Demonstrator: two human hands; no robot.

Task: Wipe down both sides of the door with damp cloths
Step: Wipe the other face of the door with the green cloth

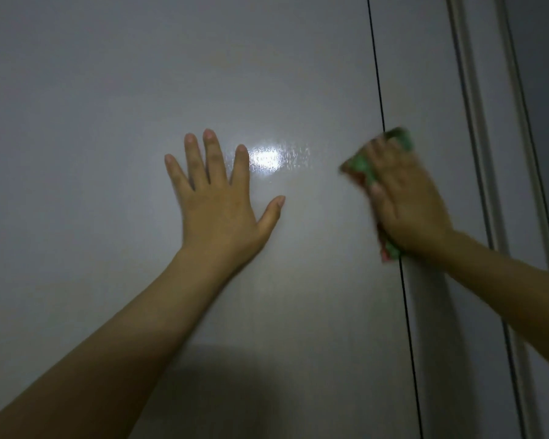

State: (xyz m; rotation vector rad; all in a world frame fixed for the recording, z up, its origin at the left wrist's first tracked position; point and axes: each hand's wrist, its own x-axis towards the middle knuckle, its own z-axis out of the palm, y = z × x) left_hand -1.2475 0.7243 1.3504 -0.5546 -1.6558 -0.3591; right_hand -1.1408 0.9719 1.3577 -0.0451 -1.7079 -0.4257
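Note:
A pale glossy door (140,90) fills most of the view, with a bright glare spot near its middle. My left hand (219,198) lies flat on it, fingers spread and straight. To the right, my right hand (406,204) presses a green and red cloth (362,166) against the door at its right edge. That hand and the cloth are blurred. Most of the cloth is hidden under the palm; its ends show above the fingers and below the wrist.
A thin dark gap (377,90) runs down the door's right edge. Beyond it stands the pale door frame (476,122) with vertical mouldings. A dark shadow lies across the lower middle of the door.

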